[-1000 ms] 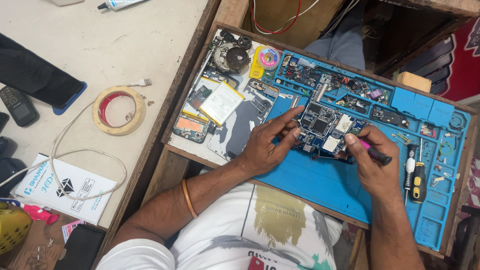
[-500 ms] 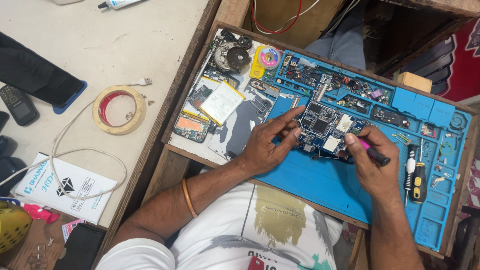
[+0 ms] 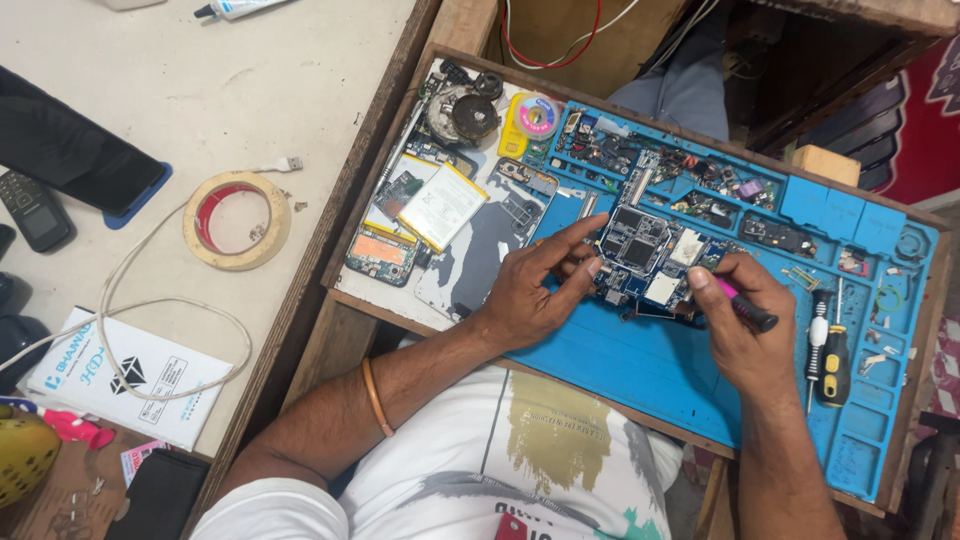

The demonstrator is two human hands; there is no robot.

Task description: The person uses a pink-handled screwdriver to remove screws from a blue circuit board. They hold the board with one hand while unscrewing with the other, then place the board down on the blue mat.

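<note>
Circuit board (image 3: 648, 258): flat, rigid, dark blue-green, roughly rectangular with an irregular outline; surface studded with black square chips and pale metal shield cans, matte with small bright solder points. It lies flat on the blue mat (image 3: 640, 370), a soft-looking, rubbery sheet with moulded compartments along its far and right edges. Long axis of the board runs about left-to-right across the mat, tilted slightly, the right end nearer the person; a narrow pale connector strip sticks out from its far edge toward the mat's compartments.

Left hand (image 3: 530, 290): rests on the mat at the board's left edge, fingers (image 3: 565, 240) stretched out and slightly apart, tips laid on the board's left portion, pressing it flat. Thumb lies along the near-left corner. Board sits directly beyond and right of this palm, touching the fingertips.

Right hand (image 3: 745, 325): at the board's right end, curled into a pinch around a thin tool (image 3: 745, 305) with a pink shaft and a black end. Tool's long axis runs from the board's right edge out toward the right; its working tip is hidden by the thumb, so contact with the board cannot be told.

Right of the board, on the mat: a yellow-and-black screwdriver (image 3: 833, 365), lying lengthwise toward the person. Left of the board, off the mat: a pale rectangular battery (image 3: 443, 208), smooth and flat. Further left of the board, on the beige table (image 3: 250, 80): a ring of tape (image 3: 237, 220), tan outside, red inside.
</note>
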